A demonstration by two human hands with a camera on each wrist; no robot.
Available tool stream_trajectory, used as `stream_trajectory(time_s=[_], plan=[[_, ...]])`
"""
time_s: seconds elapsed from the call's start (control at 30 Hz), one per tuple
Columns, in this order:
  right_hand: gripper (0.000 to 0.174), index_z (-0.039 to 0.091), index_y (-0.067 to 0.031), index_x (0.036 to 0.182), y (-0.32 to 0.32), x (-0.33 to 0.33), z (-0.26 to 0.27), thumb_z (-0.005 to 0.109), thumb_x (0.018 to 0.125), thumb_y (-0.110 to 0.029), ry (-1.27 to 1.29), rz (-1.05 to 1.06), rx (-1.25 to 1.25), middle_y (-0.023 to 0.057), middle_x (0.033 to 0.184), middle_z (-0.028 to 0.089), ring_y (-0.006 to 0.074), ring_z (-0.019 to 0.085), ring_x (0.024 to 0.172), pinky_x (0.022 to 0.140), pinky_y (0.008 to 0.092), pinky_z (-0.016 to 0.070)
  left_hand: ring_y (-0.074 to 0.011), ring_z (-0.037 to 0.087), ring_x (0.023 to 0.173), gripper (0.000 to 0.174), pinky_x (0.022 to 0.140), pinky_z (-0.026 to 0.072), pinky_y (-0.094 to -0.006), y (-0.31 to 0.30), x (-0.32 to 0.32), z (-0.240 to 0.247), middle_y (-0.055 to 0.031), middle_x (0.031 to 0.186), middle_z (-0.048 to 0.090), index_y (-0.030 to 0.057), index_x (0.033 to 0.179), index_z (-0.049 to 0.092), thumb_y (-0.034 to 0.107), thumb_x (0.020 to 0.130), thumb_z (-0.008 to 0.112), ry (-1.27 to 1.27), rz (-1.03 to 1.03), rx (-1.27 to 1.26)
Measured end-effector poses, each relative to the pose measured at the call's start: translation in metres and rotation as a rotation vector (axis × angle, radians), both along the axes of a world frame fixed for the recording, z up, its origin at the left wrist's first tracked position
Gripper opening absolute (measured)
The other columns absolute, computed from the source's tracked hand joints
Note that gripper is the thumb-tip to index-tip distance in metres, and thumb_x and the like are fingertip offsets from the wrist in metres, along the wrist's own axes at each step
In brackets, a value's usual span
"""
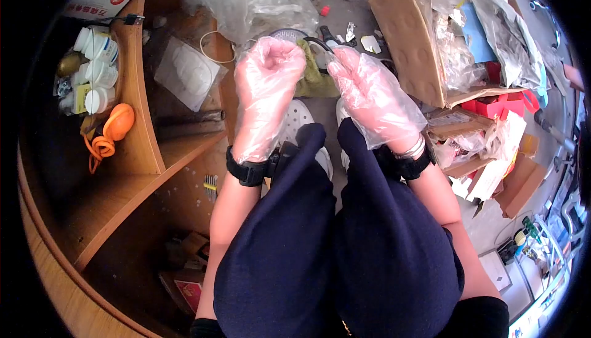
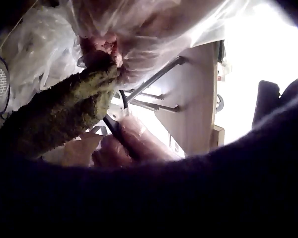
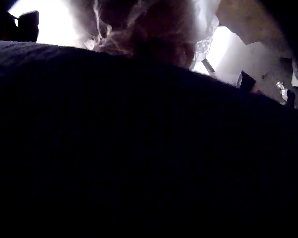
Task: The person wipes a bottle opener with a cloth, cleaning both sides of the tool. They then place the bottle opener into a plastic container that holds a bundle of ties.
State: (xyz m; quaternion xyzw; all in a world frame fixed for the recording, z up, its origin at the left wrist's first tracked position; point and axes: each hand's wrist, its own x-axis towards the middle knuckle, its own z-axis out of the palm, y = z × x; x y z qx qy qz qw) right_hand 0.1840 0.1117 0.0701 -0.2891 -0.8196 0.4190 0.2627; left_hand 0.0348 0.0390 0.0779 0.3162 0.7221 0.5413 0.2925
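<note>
Thin clear plastic gloves cover both hands. In the head view my left hand [image 1: 266, 89] is curled in front of the knees and grips a fuzzy olive-green cloth [image 1: 317, 78]. The same cloth [image 2: 59, 106] hangs as a thick fold from the fingers in the left wrist view. To its right, my right hand [image 1: 374, 95] pinches a black cord [image 1: 316, 41] that arcs toward the cloth. In the left wrist view the right fingers [image 2: 144, 136] hold a dark length of it below the cloth. Dark trouser fabric [image 3: 139, 148] hides most of the right wrist view.
A crumpled clear plastic bag [image 1: 258, 0] lies beyond the hands. An open cardboard box [image 1: 403, 43] full of wrappings stands right, with smaller boxes [image 1: 520, 184] nearby. At left is a wooden shelf [image 1: 151, 92] with white bottles [image 1: 98, 75] and an orange corded object [image 1: 118, 123]. White shoes [image 1: 297, 119] stand below.
</note>
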Motion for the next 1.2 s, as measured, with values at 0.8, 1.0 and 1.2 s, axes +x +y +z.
stream_trajectory(time_s=[0.8, 1.0, 1.2], plan=[[0.020, 0.056, -0.0002, 0.099, -0.002, 0.001, -0.008, 0.050, 0.093, -0.018, -0.026, -0.019, 0.100, 0.0222, 0.076, 0.059, 0.0400, 0.059, 0.073, 0.065, 0.0458, 0.0478, -0.0042, 0.053, 0.069, 0.005, 0.064, 0.0447, -0.0211, -0.006, 0.004, -0.003, 0.0028, 0.075, 0.061, 0.0028, 0.080, 0.062, 0.003, 0.079, 0.067, -0.170, 0.000, -0.015], [0.023, 0.057, -0.0003, 0.097, 0.008, 0.008, 0.007, 0.051, 0.096, -0.022, 0.087, -0.106, -0.541, 0.0054, 0.076, 0.060, 0.0120, 0.052, 0.070, 0.064, 0.0265, 0.0453, -0.0038, 0.053, 0.072, 0.007, 0.066, 0.0429, -0.0202, -0.013, -0.008, 0.004, 0.0028, 0.080, 0.061, 0.0035, 0.085, 0.063, -0.001, 0.080, 0.066, -0.332, -0.077, -0.125], [0.027, 0.057, -0.0042, 0.115, 0.011, 0.001, -0.005, 0.054, 0.097, -0.023, 0.360, 0.049, -1.081, -0.0023, 0.077, 0.056, 0.0042, 0.051, 0.066, 0.059, 0.0187, 0.0408, -0.0065, 0.057, 0.081, 0.009, 0.074, 0.0455, -0.0210, -0.002, 0.004, 0.024, -0.0007, 0.092, 0.065, 0.0030, 0.094, 0.066, 0.001, 0.085, 0.068, -0.104, 0.023, 0.242]])
